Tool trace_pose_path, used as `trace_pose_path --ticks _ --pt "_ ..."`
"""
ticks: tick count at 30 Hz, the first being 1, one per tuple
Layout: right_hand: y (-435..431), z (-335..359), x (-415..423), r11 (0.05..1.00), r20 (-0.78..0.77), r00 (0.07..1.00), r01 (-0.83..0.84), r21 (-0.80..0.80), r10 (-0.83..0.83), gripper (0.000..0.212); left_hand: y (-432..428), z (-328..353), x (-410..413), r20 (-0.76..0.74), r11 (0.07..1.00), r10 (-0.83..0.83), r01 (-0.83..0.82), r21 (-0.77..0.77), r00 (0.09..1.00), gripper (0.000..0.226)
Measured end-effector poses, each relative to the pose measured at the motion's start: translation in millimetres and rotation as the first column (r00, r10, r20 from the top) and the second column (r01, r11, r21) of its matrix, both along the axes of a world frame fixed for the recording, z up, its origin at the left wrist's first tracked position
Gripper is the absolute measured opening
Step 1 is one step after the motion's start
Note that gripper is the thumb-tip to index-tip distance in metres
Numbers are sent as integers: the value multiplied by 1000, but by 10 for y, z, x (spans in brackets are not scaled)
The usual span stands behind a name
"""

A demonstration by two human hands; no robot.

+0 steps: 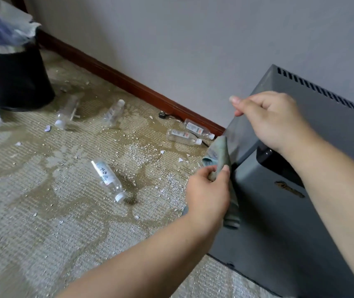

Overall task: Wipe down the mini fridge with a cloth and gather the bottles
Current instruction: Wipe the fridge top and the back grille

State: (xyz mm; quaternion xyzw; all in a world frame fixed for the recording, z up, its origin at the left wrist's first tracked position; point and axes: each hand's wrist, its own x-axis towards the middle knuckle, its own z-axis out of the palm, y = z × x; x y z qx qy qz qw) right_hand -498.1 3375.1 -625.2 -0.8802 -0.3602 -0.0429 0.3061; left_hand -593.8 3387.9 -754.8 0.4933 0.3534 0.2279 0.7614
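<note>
1. Left grip (208, 190): thumb and fingers pinch the folded cloth (219, 153) against the left wall of the fridge (279, 222). The cloth's tail hangs below the grip.
2. Right grip (275, 121), beyond and to the right: fingers are curled at the fridge's top corner. Whether it clamps the edge cannot be told.
3. Bottles lie on the carpet (42, 233), all left of the grips. One bottle (109, 181) is near, a pair (184, 136) lies beyond by the skirting, and others lie farther left toward the bin (14, 82).

Cautions (judged):
- The pinch is light, so a firm stroke could pull the cloth free.
- If the tail drags through the carpet grit, it may smear or scratch the wall.
- Sideways pressure may shift the fridge if the right grip is not bracing it.
- The bottles are round and may roll when reached for.
</note>
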Motion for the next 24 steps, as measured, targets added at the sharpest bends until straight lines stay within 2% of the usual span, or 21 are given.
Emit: trace_pose_path --ticks 4,8,10,12,15,19,22,24 --pt "-31 22 -33 1000 5 1000 -8 -9 8 50 86 240 -43 107 996 -54 62 -70 993 11" --pt "-25 2 -19 999 51 998 -45 -30 46 46 128 296 -33 225 988 -107 128 -81 968 14" --pt "-30 -25 -3 997 52 996 -74 -27 75 43 180 301 60 242 991 -102 120 -58 965 7" --pt "-54 -31 57 988 -65 993 -88 126 96 31 256 341 207 232 992 -112 121 -26 966 14" --pt "-24 117 386 893 -281 959 86 442 47 23 342 399 462 244 989 -145 140 38 959 34" --pt "270 284 867 794 -261 960 238 559 -105 19 359 485 720 186 953 -182 127 273 965 49" --pt "355 171 982 714 -238 948 317 624 -213 20 408 574 876 139 962 -176 141 234 974 47" --pt "315 96 972 654 -314 914 403 640 -256 18 419 588 929 56 939 -196 170 299 979 43"
